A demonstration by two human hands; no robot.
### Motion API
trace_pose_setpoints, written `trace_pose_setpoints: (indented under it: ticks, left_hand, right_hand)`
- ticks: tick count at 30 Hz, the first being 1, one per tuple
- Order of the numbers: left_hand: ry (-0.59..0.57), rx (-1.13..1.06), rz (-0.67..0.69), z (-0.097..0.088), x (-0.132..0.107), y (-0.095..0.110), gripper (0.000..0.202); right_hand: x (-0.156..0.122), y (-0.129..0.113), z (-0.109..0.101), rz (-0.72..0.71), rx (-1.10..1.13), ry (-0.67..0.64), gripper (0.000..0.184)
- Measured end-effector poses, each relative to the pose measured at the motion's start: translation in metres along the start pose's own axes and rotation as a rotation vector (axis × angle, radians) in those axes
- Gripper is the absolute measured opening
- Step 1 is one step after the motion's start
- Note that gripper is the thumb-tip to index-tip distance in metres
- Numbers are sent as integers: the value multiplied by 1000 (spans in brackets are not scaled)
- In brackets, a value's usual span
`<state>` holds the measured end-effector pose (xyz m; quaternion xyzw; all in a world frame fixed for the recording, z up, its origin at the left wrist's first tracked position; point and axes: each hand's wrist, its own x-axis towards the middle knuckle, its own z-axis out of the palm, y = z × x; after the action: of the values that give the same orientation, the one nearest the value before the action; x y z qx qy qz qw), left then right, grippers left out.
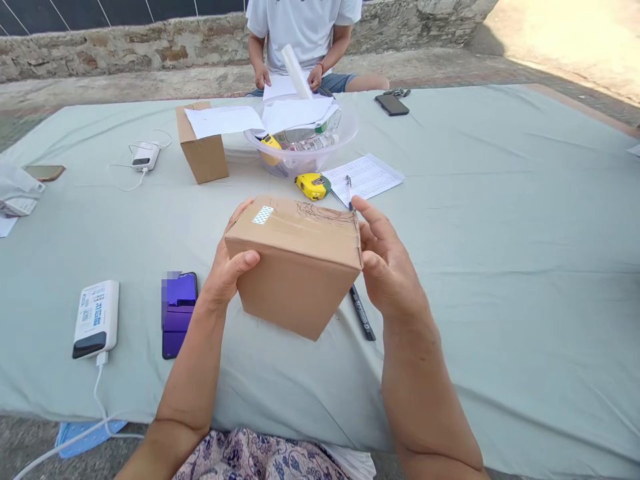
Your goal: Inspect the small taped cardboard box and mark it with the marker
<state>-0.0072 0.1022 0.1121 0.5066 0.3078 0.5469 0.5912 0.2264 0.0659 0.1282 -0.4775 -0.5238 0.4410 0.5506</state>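
A brown cardboard box (295,287) with pen scribbles and a small patterned sticker on its upper face is tilted between my two hands. My left hand (227,263) grips its left side, the thumb across the near face and the other fingers partly hidden behind. My right hand (390,260) is at the right end, fingers curved along that edge and thumb at the near corner. Under the box's right side a black marker (362,313) shows on the cloth. Just beyond the box lie a yellow tape measure (313,186) and a printed sheet (367,179) with a pen on it.
A clear plastic basin (305,160) holds bottles and papers, beside another cardboard box (203,157). A power bank (97,319) and a purple-screened phone (180,317) lie at left. Across the cloth-covered table (500,267) sits a person (305,40) holding paper. Another phone (392,105) lies at the back.
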Motion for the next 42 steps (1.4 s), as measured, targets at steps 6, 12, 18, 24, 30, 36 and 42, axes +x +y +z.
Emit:
trace_pose_setpoints:
  ticks: [6,12,18,24,30,36,42]
  left_hand:
    - [-34,-52,-24,-3,-2,-3,88]
    - [146,-136,-73,-4,5,-11,75]
    - [305,-136,37,-15,14,-14,74]
    - [376,-111,175,-15,16,-15,80]
    - [435,-159,215,-17,17,-24,75]
    - [480,-61,205,-12,18,-26,85]
    - [483,-100,214,-6,17,-25,82]
  right_hand:
    - [3,1,1,16,66,107,64]
    - [3,4,0,48,12,153,38]
    - [-2,4,3,193,50,-117,42]
    - [0,6,-4,96,21,-26,60]
    - [0,9,-4,88,-52,28,52]
    - [-4,8,1,15,-86,-85,83]
    - [-6,15,4,14,-142,-118,116]
